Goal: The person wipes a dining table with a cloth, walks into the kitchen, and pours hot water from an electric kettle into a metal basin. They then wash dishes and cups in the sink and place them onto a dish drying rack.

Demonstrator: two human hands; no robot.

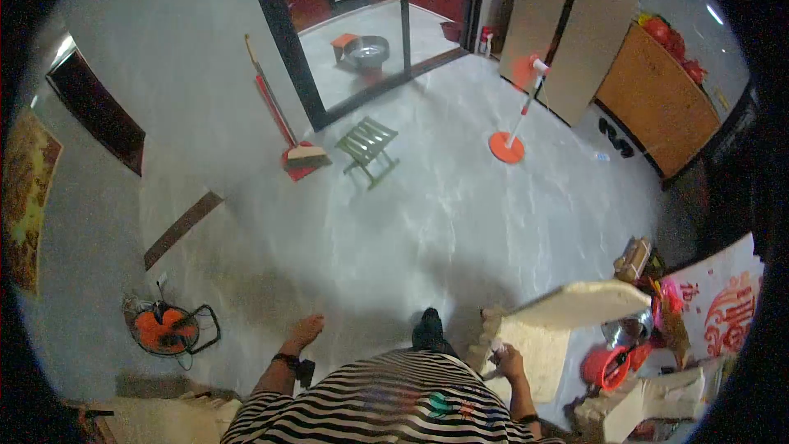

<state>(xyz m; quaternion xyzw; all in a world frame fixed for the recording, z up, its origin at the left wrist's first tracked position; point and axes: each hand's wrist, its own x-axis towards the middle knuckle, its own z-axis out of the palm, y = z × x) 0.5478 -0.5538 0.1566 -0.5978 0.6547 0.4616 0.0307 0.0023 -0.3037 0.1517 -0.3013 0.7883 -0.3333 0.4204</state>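
My left hand (306,330) hangs over the floor at the lower left, its fingers loosely curled and slightly apart, with nothing visible in them. A dark band and a small dark hanging object (305,373) are at that wrist. On the other side, my right hand (511,362) is closed round a small pale object (498,346), too small and blurred to name. Beside and beyond this hand stands a cream-coloured wooden chair (526,345) with a curved back. A dark shoe (429,330) shows below my striped shirt (370,403).
Ahead stand a green folding stool (367,144), a broom (306,154) with a red dustpan (304,171), and an orange-and-white standing fan (507,147). A floor fan (167,330) is at the left. Red basin (604,368) at right. A glass door (362,57) leads to a kitchen.
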